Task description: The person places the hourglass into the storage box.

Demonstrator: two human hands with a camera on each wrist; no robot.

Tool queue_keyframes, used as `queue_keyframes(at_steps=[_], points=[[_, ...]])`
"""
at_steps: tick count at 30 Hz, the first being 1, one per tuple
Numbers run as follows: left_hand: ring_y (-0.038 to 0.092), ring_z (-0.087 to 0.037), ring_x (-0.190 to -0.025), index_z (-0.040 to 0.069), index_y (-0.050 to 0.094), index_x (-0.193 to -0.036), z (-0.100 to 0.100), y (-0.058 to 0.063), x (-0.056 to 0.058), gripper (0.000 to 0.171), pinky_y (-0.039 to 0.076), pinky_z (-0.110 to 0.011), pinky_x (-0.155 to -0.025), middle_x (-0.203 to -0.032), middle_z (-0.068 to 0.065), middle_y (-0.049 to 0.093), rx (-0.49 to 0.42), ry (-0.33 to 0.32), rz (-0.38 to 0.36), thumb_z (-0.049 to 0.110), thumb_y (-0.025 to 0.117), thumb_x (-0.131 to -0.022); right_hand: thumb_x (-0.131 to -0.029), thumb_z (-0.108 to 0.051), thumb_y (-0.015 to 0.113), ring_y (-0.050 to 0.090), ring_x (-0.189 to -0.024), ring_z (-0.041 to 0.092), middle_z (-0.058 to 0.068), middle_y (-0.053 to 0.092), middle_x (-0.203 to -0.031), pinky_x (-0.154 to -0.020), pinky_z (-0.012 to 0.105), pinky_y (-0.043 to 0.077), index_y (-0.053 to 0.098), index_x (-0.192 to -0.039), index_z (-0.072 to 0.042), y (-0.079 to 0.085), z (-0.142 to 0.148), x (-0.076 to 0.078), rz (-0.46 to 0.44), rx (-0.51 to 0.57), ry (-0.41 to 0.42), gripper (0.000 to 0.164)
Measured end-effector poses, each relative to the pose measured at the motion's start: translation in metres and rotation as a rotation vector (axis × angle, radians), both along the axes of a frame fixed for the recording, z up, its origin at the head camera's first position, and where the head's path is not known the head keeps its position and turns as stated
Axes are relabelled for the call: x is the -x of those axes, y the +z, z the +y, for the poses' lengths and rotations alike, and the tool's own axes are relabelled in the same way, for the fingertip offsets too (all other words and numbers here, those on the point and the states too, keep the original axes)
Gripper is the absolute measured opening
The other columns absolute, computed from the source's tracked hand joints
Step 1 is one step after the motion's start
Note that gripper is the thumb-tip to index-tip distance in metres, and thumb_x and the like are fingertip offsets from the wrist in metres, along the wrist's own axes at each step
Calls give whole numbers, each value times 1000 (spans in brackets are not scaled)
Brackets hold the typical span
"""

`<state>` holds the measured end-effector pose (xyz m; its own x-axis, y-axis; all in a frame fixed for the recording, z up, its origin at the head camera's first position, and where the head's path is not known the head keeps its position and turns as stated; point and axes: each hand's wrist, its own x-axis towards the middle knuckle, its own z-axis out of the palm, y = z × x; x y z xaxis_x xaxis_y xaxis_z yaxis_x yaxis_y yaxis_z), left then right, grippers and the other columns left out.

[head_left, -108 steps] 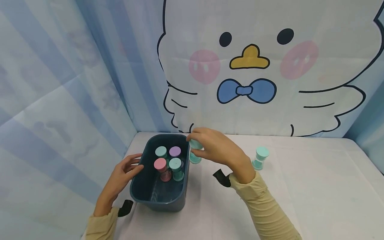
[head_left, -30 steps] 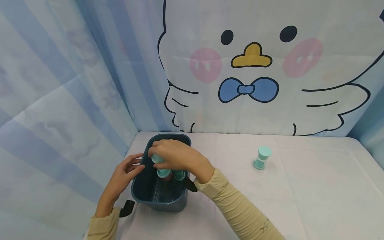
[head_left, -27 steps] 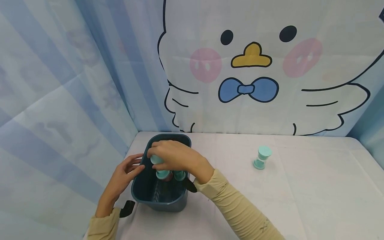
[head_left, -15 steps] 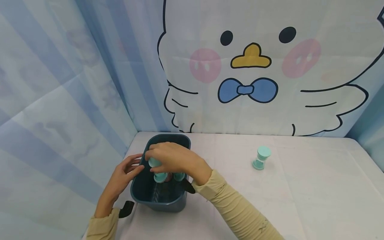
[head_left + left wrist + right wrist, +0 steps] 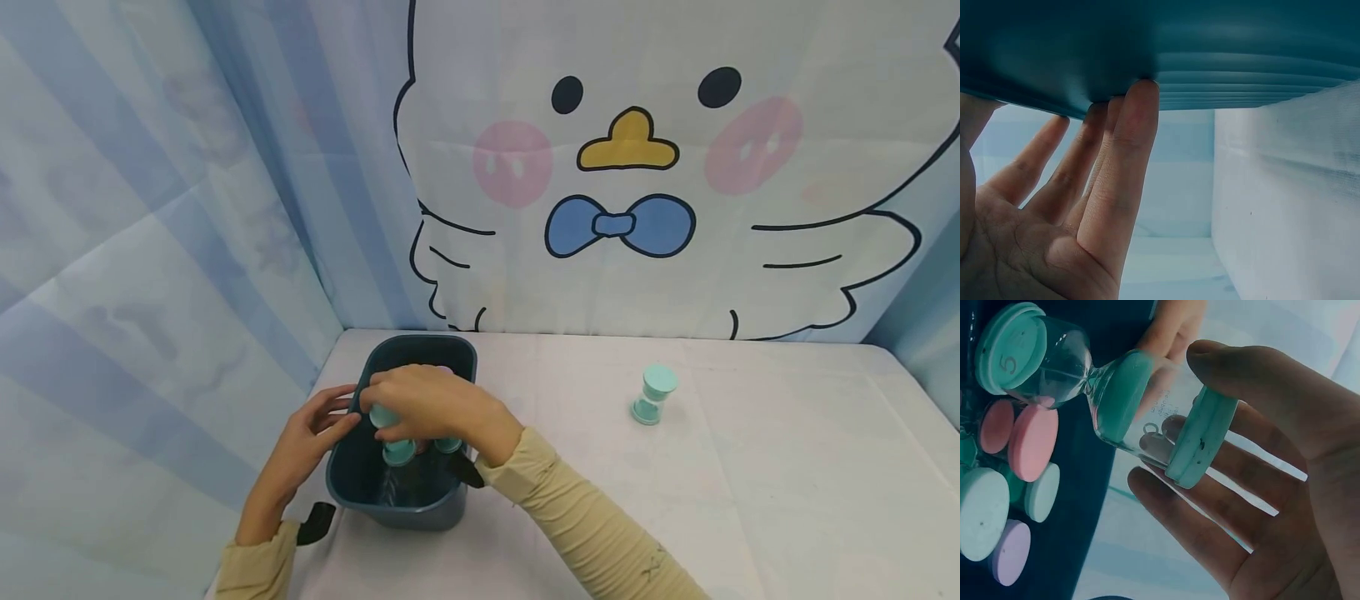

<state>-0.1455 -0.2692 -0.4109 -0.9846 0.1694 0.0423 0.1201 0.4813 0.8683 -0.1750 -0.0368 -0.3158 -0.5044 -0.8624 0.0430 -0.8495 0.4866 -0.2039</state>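
Observation:
Inside the dark blue bin (image 5: 417, 518), my right hand (image 5: 442, 406) grips a teal hourglass (image 5: 1124, 394) by its capped upper end, thumb on one side and fingers on the other. A "5" shows on its far cap. Beside it in the bin, the right wrist view shows hourglasses with pink (image 5: 1034, 442), pale green (image 5: 984, 514) and purple (image 5: 1011, 552) caps. My left hand (image 5: 302, 442) touches the bin's left side. Its fairly straight fingers (image 5: 1116, 181) rest against the outer wall in the left wrist view.
Another teal hourglass (image 5: 654, 395) stands upright on the white tabletop (image 5: 787, 467), well right of the bin. A curtain printed with a cartoon face (image 5: 630, 143) hangs behind the table, and a blue-striped curtain (image 5: 150, 250) hangs at the left.
My right hand has carried the teal hourglass from the table right of the bin into it, then shifted slightly left and toward me over the last second. The left hand stays put.

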Motion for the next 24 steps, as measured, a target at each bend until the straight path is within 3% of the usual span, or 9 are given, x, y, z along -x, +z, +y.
queue_keyframes(at_steps=[6, 17, 24], points=[[53, -39, -128, 13, 43, -148, 1, 2, -1, 52, 47, -56, -101, -144, -17, 51, 7, -16, 19, 30, 58, -102, -91, -32, 74, 62, -104, 10, -8, 68, -113, -87, 23, 53, 70, -121, -20, -7, -5, 3, -8, -31, 18, 32], [52, -40, -129, 13, 42, -148, 2, 3, -3, 52, 44, -59, -104, -148, -18, 47, -13, -9, -14, 30, 58, -102, -90, -29, 76, 61, -104, 8, -6, 67, -114, -87, 19, 52, 69, -123, -18, -15, -13, 5, -58, -75, 36, 35], [52, -40, -129, 12, 43, -148, 3, 4, -2, 51, 43, -60, -104, -146, -19, 49, -34, -23, -12, 28, 57, -102, -89, -25, 77, 63, -83, 5, -7, 68, -109, -67, 15, 51, 71, -119, -18, -14, -18, 6, -114, -92, 15, 32]])
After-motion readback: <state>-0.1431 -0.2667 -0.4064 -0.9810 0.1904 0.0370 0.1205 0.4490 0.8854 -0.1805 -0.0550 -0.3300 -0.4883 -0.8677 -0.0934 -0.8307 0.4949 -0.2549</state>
